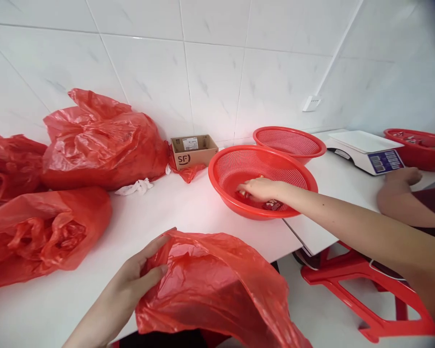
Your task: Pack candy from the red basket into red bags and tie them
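1. In the head view, the left hand [132, 280] has its grip clenched on the rim of a red plastic bag [217, 275], fingers at the outer edge and thumb over the near side. The bag's mouth gapes toward the camera, at the tabletop's [177, 208] front edge.
2. The right hand [259, 189] reaches down into the front basket [235, 205], a red one with perforated sides. Its fingers point toward the bottom; whether that grip has closed on anything I cannot tell.
3. A small dark-red packet [273, 205] lies in this basket, just beside the right hand and partly below the wrist.
4. Behind it stands the rear basket [290, 140], also red and perforated, partly hidden by the front one.
5. Farther right are a white scale [364, 142] and a red basin [420, 157] with small packets in it; another person's arm [395, 195] rests near the scale.
6. Left of the baskets, an open cardboard box [197, 157] stands near the tiled wall [217, 87]. Crumpled white tissue [135, 187] lies beside a large, full red sack [101, 150].
7. A red stool [369, 290] stands on the floor at lower right.
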{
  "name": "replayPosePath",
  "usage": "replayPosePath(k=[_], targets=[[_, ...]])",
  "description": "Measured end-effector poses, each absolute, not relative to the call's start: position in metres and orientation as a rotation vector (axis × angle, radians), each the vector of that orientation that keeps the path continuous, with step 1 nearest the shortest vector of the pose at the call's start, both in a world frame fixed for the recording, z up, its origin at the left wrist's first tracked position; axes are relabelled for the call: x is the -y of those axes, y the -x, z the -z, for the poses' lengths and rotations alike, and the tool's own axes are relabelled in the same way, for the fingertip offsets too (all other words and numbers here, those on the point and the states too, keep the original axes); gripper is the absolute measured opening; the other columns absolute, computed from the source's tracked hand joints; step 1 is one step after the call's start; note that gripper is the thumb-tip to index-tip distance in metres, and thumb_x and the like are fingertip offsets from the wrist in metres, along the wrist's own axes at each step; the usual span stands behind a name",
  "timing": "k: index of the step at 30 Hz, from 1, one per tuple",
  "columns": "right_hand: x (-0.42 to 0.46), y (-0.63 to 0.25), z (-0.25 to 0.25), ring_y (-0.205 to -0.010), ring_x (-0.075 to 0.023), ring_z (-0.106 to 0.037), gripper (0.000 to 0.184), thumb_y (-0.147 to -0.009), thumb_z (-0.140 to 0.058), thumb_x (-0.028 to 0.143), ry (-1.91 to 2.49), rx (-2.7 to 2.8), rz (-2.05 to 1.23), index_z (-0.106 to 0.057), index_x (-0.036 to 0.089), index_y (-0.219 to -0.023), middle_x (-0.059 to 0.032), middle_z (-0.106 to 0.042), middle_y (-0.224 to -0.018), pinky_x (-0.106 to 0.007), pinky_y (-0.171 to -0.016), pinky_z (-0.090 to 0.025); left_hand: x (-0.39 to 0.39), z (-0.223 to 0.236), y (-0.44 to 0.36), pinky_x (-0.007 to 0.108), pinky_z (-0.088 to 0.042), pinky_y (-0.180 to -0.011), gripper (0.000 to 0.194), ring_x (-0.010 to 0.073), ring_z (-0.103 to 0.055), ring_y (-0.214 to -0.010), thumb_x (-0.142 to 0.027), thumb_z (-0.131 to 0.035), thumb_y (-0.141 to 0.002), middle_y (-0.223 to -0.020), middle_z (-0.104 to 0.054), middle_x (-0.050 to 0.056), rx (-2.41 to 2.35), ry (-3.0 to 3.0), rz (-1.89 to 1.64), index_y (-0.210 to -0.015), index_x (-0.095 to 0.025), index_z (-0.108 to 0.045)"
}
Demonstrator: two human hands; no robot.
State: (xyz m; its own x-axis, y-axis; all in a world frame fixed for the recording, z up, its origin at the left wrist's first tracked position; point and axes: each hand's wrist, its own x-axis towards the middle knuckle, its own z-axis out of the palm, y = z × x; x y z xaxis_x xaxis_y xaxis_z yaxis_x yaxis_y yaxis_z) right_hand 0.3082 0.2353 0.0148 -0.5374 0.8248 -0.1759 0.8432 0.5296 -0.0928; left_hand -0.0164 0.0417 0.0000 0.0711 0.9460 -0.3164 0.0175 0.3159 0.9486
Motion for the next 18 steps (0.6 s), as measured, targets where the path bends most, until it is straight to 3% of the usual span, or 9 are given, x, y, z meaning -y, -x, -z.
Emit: replayPosePath(k=[3, 6, 8, 10, 13, 16, 18], targets=[[-0.238, -0.309, -0.041, -0.096, -0.0225, -0.067, 0.039, -0.088, -0.054, 0.022, -1.575, -2.763, 0.572, -0.056, 0.019, -0.127, -0.0116, -0.068, -0.114, -0.034, -0.081, -0.053, -0.042, -0.002, 0.013, 0.035, -0.057, -0.088, 0.066, 0.0287, -0.066, -0.112, -0.037, -0.075, -0.073, -0.131, -0.066, 0.007, -1.26, -0.895, -0.953, -0.137, -0.028, -0.056], [-0.214, -0.291, -0.07, -0.103, -0.0213, -0.066, 0.047, -0.091, -0.047, 0.022, -1.627, -2.945, 1.462, -0.04, 0.018, -0.137, -0.0126, -0.063, -0.123, -0.033, -0.079, -0.057, -0.045, -0.002, 0.01, 0.031, -0.057, -0.086, 0.07, 0.0291, -0.063, -0.117, -0.034, -0.076, -0.073, -0.134, -0.064, 0.008, -1.246, -0.819, -0.978, -0.138, -0.024, -0.054], [-0.181, -0.268, -0.081, -0.1, -0.0204, -0.067, 0.051, -0.09, -0.043, 0.019, -1.43, -2.89, 1.954, -0.032, 0.019, -0.14, -0.0119, -0.062, -0.122, -0.031, -0.071, -0.059, -0.049, 0.0, 0.008, 0.03, -0.057, -0.086, 0.074, 0.0287, -0.061, -0.119, -0.033, -0.076, -0.074, -0.132, -0.065, 0.009, -1.233, -0.798, -0.983, -0.142, -0.023, -0.049], [-0.144, -0.244, -0.08, -0.087, -0.0172, -0.07, 0.055, -0.089, -0.045, 0.018, -1.208, -2.738, 2.086, -0.027, 0.022, -0.14, -0.008, -0.066, -0.112, -0.027, -0.064, -0.058, -0.053, 0.001, 0.006, 0.031, -0.057, -0.086, 0.081, 0.0284, -0.064, -0.115, -0.031, -0.076, -0.073, -0.128, -0.067, 0.01, -1.19, -0.804, -0.959, -0.146, -0.023, -0.043], [-0.104, -0.221, -0.062, -0.089, -0.0193, -0.069, 0.057, -0.087, -0.049, 0.019, -1.135, -2.675, 1.641, -0.032, 0.023, -0.141, -0.0064, -0.069, -0.106, -0.029, -0.069, -0.057, -0.055, 0.0, 0.003, 0.034, -0.057, -0.086, 0.085, 0.0282, -0.068, -0.108, -0.031, -0.075, -0.075, -0.125, -0.068, 0.01, -1.135, -0.826, -0.933, -0.15, -0.024, -0.037], [-0.1, -0.22, -0.036, -0.112, -0.0289, -0.063, 0.064, -0.086, -0.048, 0.015, -1.218, -2.759, 0.892, -0.032, 0.019, -0.148, -0.0166, -0.059, -0.131, -0.039, -0.083, -0.055, -0.051, -0.003, 0.003, 0.032, -0.055, -0.09, 0.081, 0.0257, -0.066, -0.111, -0.03, -0.072, -0.076, -0.131, -0.065, 0.008, -1.17, -0.852, -0.946, -0.149, -0.026, -0.038], [-0.11, -0.227, -0.022, -0.114, -0.0337, -0.062, 0.066, -0.088, -0.045, 0.015, -1.261, -2.725, 0.588, -0.029, 0.016, -0.152, -0.0214, -0.053, -0.139, -0.042, -0.083, -0.054, -0.047, -0.005, 0.007, 0.033, -0.054, -0.092, 0.078, 0.0252, -0.065, -0.113, -0.028, -0.071, -0.075, -0.136, -0.061, 0.007, -1.213, -0.9, -0.926, -0.147, -0.028, -0.042]])
